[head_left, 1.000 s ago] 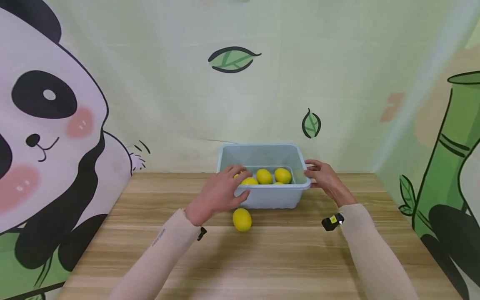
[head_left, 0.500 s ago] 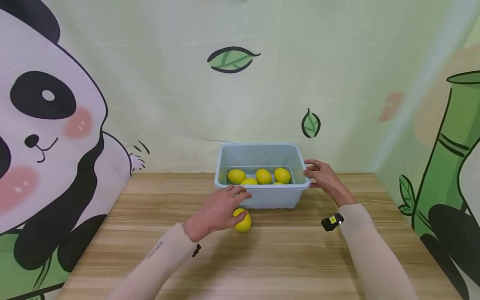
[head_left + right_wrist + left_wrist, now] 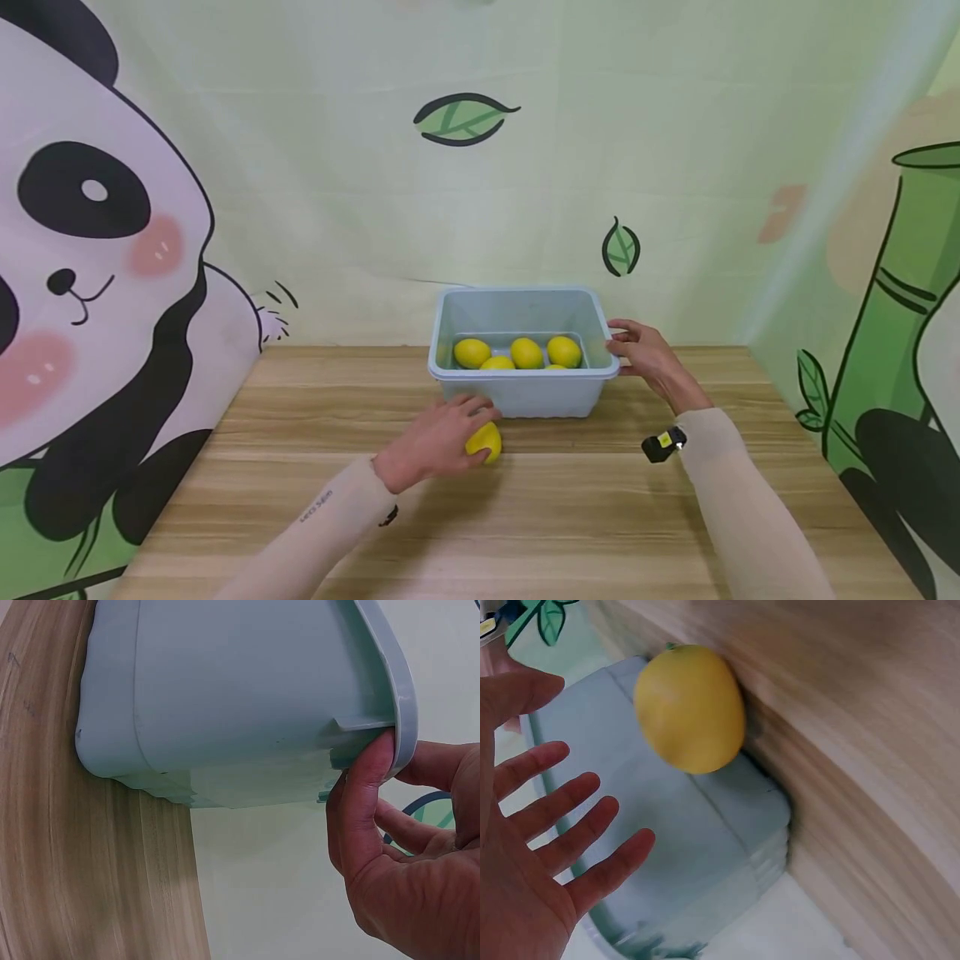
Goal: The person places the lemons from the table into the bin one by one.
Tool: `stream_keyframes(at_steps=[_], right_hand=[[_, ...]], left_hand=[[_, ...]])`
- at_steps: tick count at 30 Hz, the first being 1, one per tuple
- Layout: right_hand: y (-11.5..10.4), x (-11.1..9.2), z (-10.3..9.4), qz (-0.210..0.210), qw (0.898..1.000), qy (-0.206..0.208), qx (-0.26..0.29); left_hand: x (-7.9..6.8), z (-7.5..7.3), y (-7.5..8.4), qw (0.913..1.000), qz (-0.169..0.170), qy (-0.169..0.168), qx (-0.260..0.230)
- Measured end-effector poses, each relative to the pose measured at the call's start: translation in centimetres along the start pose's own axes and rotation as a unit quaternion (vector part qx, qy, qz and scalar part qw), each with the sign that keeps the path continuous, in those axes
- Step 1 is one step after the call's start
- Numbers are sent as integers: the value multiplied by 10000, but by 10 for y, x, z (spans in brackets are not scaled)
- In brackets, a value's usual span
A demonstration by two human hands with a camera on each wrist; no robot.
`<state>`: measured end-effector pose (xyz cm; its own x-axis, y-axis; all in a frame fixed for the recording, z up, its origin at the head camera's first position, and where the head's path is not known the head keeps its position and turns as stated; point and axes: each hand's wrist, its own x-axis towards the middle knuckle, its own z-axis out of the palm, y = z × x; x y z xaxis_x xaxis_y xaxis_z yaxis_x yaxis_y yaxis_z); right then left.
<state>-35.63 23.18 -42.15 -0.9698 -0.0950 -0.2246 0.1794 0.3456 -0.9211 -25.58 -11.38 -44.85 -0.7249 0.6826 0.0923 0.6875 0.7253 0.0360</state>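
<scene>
A lemon (image 3: pixel 487 442) lies on the wooden table, just in front of a light blue plastic bin (image 3: pixel 525 393). My left hand (image 3: pixel 442 437) hovers beside and partly over this lemon, hiding its left side in the head view. The left wrist view shows the fingers of that hand (image 3: pixel 547 817) spread and apart from the lemon (image 3: pixel 690 709). At the bin's right end, my right hand (image 3: pixel 648 358) grips the rim. Seen from the right wrist, thumb and fingers (image 3: pixel 367 802) pinch the rim (image 3: pixel 405 697). Several lemons (image 3: pixel 527 353) lie inside the bin.
The bin stands at the back of the wooden table (image 3: pixel 570 517), close to a pale green cloth backdrop (image 3: pixel 525 192). A large panda (image 3: pixel 97 250) is printed on its left part, green bamboo (image 3: pixel 885 317) on its right.
My left hand has come back from over the bin and lowered toward the lemon on the table. My right hand keeps its hold on the rim.
</scene>
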Motion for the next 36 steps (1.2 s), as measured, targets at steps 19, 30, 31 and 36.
stream_keyframes(at_steps=[19, 30, 31, 36], right_hand=[[3, 1, -1, -35, 10000, 10, 22], [1, -1, -1, -10, 10000, 2, 12], [1, -1, -1, -10, 10000, -3, 11], [2, 0, -1, -20, 10000, 2, 4]], left_hand=[[14, 37, -4, 9984, -85, -545, 144], [19, 52, -6, 9969, -1, -756, 201], [19, 53, -6, 9971, 25, -731, 198], [17, 54, -6, 9976, 112, -671, 84]])
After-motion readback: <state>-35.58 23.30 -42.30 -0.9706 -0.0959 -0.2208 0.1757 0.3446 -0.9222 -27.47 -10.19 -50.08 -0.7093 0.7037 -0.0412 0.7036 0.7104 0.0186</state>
